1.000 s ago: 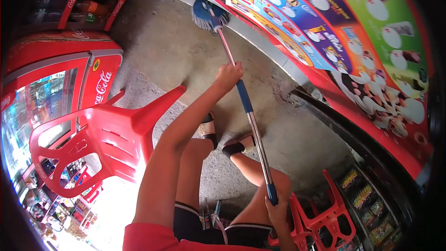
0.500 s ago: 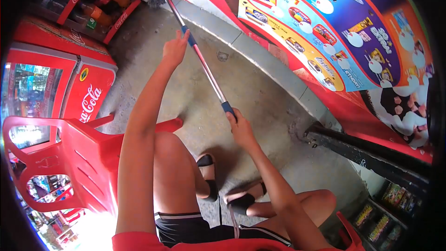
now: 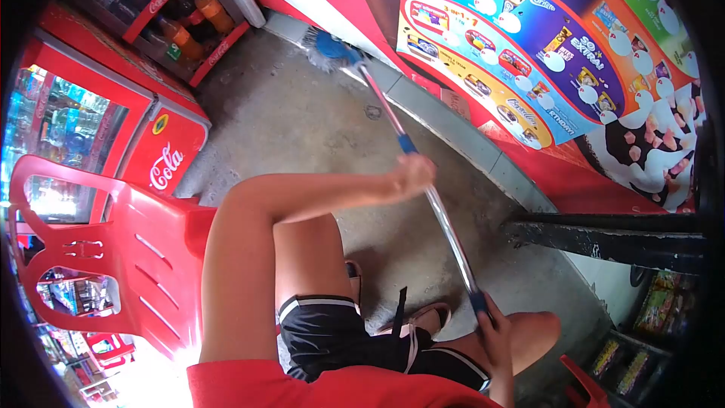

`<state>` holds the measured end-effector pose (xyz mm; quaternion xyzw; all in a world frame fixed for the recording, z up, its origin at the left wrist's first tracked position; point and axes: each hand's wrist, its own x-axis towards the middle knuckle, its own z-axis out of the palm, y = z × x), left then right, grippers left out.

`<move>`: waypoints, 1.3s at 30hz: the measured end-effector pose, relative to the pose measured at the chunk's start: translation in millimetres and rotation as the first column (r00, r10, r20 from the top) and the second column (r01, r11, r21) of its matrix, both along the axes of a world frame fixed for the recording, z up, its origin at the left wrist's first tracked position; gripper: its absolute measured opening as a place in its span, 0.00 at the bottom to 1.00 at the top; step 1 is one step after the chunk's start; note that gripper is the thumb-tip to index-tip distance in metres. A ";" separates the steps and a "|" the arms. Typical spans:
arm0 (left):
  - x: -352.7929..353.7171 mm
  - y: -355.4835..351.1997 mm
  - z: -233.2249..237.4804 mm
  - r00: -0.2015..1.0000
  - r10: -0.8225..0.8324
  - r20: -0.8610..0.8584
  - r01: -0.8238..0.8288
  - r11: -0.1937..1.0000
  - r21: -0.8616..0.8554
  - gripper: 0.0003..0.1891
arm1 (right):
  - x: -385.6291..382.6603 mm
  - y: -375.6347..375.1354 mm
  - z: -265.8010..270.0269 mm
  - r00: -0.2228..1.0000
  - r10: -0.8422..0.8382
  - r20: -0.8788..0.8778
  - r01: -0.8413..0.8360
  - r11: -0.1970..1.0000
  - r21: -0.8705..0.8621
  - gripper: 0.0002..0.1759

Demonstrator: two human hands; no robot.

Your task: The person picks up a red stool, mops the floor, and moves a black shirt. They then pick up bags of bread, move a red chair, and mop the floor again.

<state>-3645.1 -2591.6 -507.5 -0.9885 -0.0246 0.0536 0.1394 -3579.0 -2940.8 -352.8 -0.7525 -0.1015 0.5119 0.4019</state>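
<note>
A mop (image 3: 451,234) with a shiny metal pole, dark blue grips and a blue-and-grey head slants across the middle of the view. Its head (image 3: 332,53) rests at the far floor edge, by the tiled ledge. My left hand (image 3: 414,176) is closed round the pole just below the upper blue grip. Lower down, my right hand (image 3: 495,336) holds the blue grip at the near end, beside my right knee. Some fingers of that hand are hidden.
A red plastic chair (image 3: 151,257) stands at my left, in front of a red drinks fridge (image 3: 162,143). Bottles fill a rack (image 3: 177,23) at the back left. A tiled ledge (image 3: 445,125) runs below a poster (image 3: 513,45). A black metal bar (image 3: 604,238) juts in at right.
The mop head has come away from the far corner, nearer and to the right. Both my hands have moved down and right with the pole, and my left elbow is now bent.
</note>
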 end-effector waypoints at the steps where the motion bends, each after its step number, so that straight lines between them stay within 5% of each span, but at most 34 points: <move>1: 4.6 -27.8 44.2 0.993 -0.098 -0.071 0.102 0.993 0.066 0.04 | 8.3 -37.1 3.1 0.998 -0.051 -0.045 0.050 0.998 -0.027 0.25; 4: 25.4 -100.9 45.9 0.994 -0.059 0.092 0.037 0.973 0.227 0.03 | 10.7 -95.8 42.8 0.997 -0.083 0.006 0.083 0.987 -0.134 0.28; 7: 34.4 -107.3 59.6 0.951 -0.300 0.070 0.280 0.936 0.212 0.03 | 23.2 -101.7 68.6 0.993 -0.106 -0.049 0.093 0.972 -0.216 0.29; 9: 39.2 -77.0 61.1 0.967 -0.255 0.028 0.256 0.961 -0.100 0.02 | 45.2 -96.1 44.6 0.991 -0.132 -0.029 0.117 0.946 -0.304 0.25; 11: 33.9 -20.4 40.2 0.971 -0.110 0.213 0.168 0.945 -0.279 0.03 | 46.9 -15.2 39.9 1.000 0.009 -0.008 -0.010 0.963 -0.268 0.24; 12: 26.0 11.4 47.9 0.991 0.055 0.119 -0.014 0.948 -0.317 0.03 | 50.0 24.4 28.5 0.984 0.179 0.017 -0.174 0.970 -0.168 0.23; 13: 7.1 52.7 32.6 0.914 0.199 0.355 -0.012 0.885 -0.465 0.03 | 54.7 53.8 -2.8 0.957 0.279 0.078 -0.281 0.960 0.009 0.23; 14: -4.3 83.9 61.7 0.947 0.317 -0.053 -0.313 0.870 -0.381 0.04 | 55.0 98.6 -18.9 0.921 0.375 0.110 -0.374 0.927 -0.025 0.23; 15: -27.2 107.6 77.2 0.916 0.398 0.053 -0.354 0.864 -0.359 0.04 | 54.8 139.9 -71.7 0.717 0.390 0.578 -0.617 0.740 0.266 0.23; 16: -37.1 125.0 93.2 0.755 0.654 0.052 -0.590 0.711 -0.382 0.06 | 40.3 185.0 -84.9 0.867 0.385 0.317 -0.472 0.838 0.273 0.22; 17: -55.4 132.4 107.8 0.645 0.727 0.235 -0.574 0.664 -0.479 0.08 | 24.9 235.2 -95.3 0.865 0.403 0.301 -0.483 0.832 0.274 0.22; 18: -72.7 137.7 118.8 0.489 0.779 0.393 -0.534 0.623 -0.571 0.10 | 4.2 286.5 -67.1 0.851 0.524 -0.019 -0.520 0.839 -0.157 0.21; 19: -83.9 137.9 124.7 0.491 0.780 0.387 -0.542 0.622 -0.565 0.10 | -8.2 303.0 -120.4 0.825 0.453 0.339 -0.535 0.819 0.208 0.21; 21: -98.1 134.2 126.2 0.186 0.942 0.280 -0.587 0.335 -0.737 0.10 | -40.5 343.7 -150.9 0.823 0.392 0.410 -0.517 0.818 0.255 0.20; 23: -106.9 143.1 100.2 0.232 0.940 0.251 -0.617 0.341 -0.709 0.11 | -58.8 374.0 -123.4 0.862 0.441 0.248 -0.493 0.844 0.212 0.20; 26: -110.3 148.8 84.3 0.308 0.924 0.226 -0.643 0.377 -0.667 0.12 | -47.6 380.2 -149.2 0.839 0.399 0.369 -0.499 0.836 0.231 0.21; 30: -110.5 144.1 85.3 0.371 0.914 0.166 -0.646 0.383 -0.661 0.12 | -10.9 303.1 -153.0 0.820 0.359 0.445 -0.517 0.799 0.308 0.21; 33: -112.8 149.8 84.3 0.409 0.909 0.086 -0.665 0.361 -0.654 0.12 | 8.2 226.3 -112.4 0.911 0.334 0.242 -0.385 0.901 0.202 0.20; 36: -116.0 159.3 88.0 0.351 0.929 0.115 -0.658 0.332 -0.676 0.12 | 8.8 202.9 -65.6 0.941 0.337 0.038 -0.339 0.939 0.064 0.20; 39: -113.5 155.8 98.2 0.305 0.936 0.176 -0.631 0.337 -0.699 0.12 | -1.0 250.3 -77.8 0.933 0.354 0.061 -0.359 0.929 0.090 0.21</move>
